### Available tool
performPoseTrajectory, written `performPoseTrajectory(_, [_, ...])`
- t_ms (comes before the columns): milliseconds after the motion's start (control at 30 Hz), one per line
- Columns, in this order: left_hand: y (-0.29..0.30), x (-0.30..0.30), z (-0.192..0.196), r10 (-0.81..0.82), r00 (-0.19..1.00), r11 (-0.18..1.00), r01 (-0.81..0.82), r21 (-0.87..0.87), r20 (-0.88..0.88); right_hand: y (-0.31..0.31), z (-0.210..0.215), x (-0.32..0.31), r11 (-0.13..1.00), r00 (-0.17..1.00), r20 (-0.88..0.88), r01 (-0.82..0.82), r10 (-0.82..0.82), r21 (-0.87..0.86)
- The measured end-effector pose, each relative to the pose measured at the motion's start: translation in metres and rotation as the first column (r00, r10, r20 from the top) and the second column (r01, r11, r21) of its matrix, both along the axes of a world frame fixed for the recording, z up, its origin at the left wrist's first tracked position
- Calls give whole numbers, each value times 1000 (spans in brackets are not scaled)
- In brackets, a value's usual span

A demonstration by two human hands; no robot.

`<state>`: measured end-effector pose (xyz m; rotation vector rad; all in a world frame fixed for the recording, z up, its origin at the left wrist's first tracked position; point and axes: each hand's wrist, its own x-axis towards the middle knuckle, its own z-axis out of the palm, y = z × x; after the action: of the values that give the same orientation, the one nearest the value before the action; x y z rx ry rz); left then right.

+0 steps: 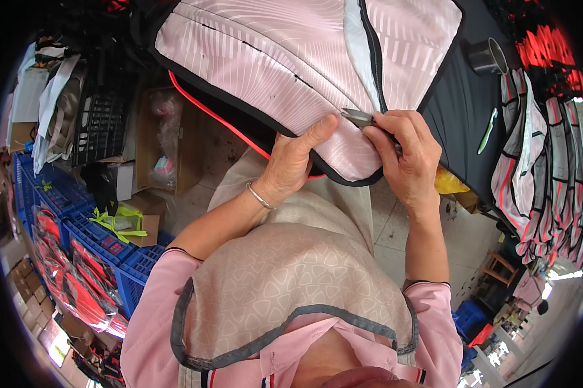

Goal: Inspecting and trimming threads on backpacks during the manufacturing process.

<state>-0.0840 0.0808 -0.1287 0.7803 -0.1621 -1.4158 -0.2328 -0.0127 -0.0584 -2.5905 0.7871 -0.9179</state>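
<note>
A pink patterned fabric piece (265, 84) with black edge binding lies spread before me, its near corner hanging toward my lap. A dark zipper beside a white strip (363, 52) runs down it. My left hand (291, 161) pinches the near edge, thumb on top and the other fingers hidden underneath. In my closed right hand (408, 155) is a pair of small metal thread snips (358, 116), blades pointing left over a seam, close to my left thumb. Dark specks or thread bits dot the seam line farther up. Beneath the piece shows a black layer with a red edge (214, 116).
A dark cloth-covered surface (456, 123) extends right, bearing a metal cup (487, 57) and a pale green slim tool (487, 131). Pink-and-black strips (531, 161) hang farther right. At left stand blue crates (88, 223), a black crate (100, 126) and an open cardboard box (159, 142).
</note>
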Motion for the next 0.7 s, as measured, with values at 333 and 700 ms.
performPoseTrajectory(333, [-2,0,-6,42,999,999,-41,-18,33,-3,-2,2,1000,999,-39,-3,2,-6])
performPoseTrajectory(700, [-4,-5,-20,9,997,1000,-11,-19,-83,-35,-8,24,968,993,63,80,-98,237])
